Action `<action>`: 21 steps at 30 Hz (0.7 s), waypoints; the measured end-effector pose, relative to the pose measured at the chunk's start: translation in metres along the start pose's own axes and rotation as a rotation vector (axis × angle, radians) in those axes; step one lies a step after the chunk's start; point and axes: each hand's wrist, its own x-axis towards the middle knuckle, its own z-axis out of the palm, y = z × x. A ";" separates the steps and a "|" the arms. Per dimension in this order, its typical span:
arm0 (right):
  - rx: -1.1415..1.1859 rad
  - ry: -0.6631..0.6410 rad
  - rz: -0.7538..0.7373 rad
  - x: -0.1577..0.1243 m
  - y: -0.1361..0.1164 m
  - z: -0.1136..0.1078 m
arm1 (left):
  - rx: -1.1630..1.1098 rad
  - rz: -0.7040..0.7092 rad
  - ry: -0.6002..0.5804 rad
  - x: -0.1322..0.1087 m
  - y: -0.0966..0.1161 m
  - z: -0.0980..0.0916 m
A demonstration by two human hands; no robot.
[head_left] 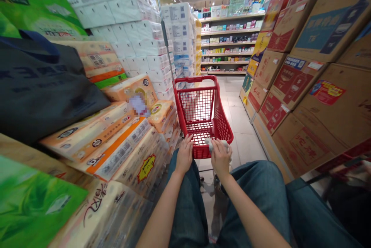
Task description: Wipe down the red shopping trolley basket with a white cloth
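Close handling at the near end of a red shopping cart [194, 79], both forearms reaching forward over denim-covered knees [255, 197]. Left grip [184, 155] curled over the cart's near rim, wrist low and fingers bent downward, apparently with light hold on the red frame. Right grip [220, 159] mostly closed around a crumpled white wad [213, 144], its fingers bunched on top, the wad sitting at the rim just beside the left grip; exact material impossible to tell. To the left, stacked orange-banded tissue packs [95, 139] beneath a black tote bag [37, 89]; to the right, printed cardboard cartons [301, 105] along a tiled aisle floor [243, 139]. Farther ahead, store shelves [228, 43] lined with small packaged goods.
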 end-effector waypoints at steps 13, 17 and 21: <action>0.044 -0.159 -0.211 0.010 0.035 -0.023 | 0.003 0.023 -0.028 0.001 -0.003 -0.005; -0.017 -0.130 -0.246 0.025 0.094 -0.044 | -0.002 0.018 -0.017 0.003 -0.001 -0.004; 0.004 -0.088 -0.206 0.024 0.099 -0.038 | -0.009 0.002 -0.010 0.003 0.001 -0.002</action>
